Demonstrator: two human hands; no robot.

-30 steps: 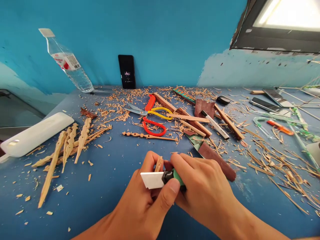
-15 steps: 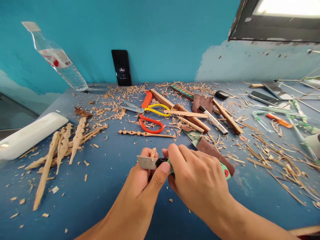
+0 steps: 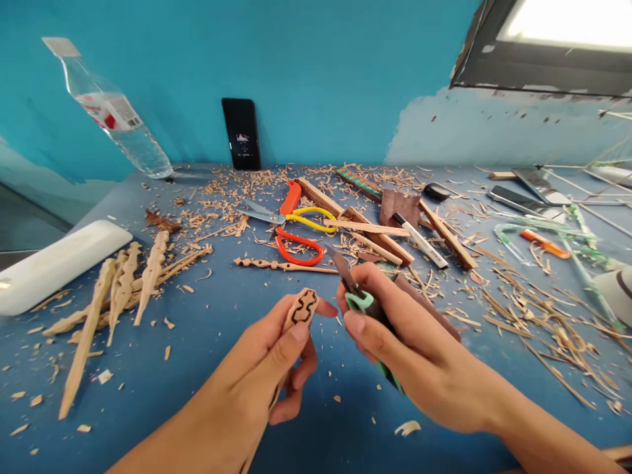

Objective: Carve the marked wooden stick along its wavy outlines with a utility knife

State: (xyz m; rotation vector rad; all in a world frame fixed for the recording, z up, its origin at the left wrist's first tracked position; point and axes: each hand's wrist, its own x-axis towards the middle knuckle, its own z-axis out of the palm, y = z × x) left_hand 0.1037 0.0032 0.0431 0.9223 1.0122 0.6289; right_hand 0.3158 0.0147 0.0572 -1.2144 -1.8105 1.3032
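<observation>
Thumb and fingers of my left hand [image 3: 274, 368] are closed round a pale wooden stick [image 3: 302, 307] with a wavy black line drawn on its top end. The stick slants down toward the bottom edge, partly hidden by the hand. My right hand [image 3: 399, 329] grips a green and black utility knife [image 3: 363, 301], its blade out and pointing up and left. The blade is apart from the stick. Beyond the hands lie scissors [image 3: 301, 258] with red and yellow handles and a thin carved stick [image 3: 276, 264].
Carved sticks [image 3: 89, 342] and a white case [image 3: 64, 263] lie at left. A bottle [image 3: 118, 125] and a phone [image 3: 241, 135] stand at the back. Wood strips, a marker [image 3: 419, 240], sandpaper [image 3: 399, 209] and an orange tool [image 3: 544, 243] lie at right among shavings.
The knife has moved right, off the wood, and its blade has turned upward. My left hand has turned, showing the stick's marked end. A curled shaving now lies below my right hand.
</observation>
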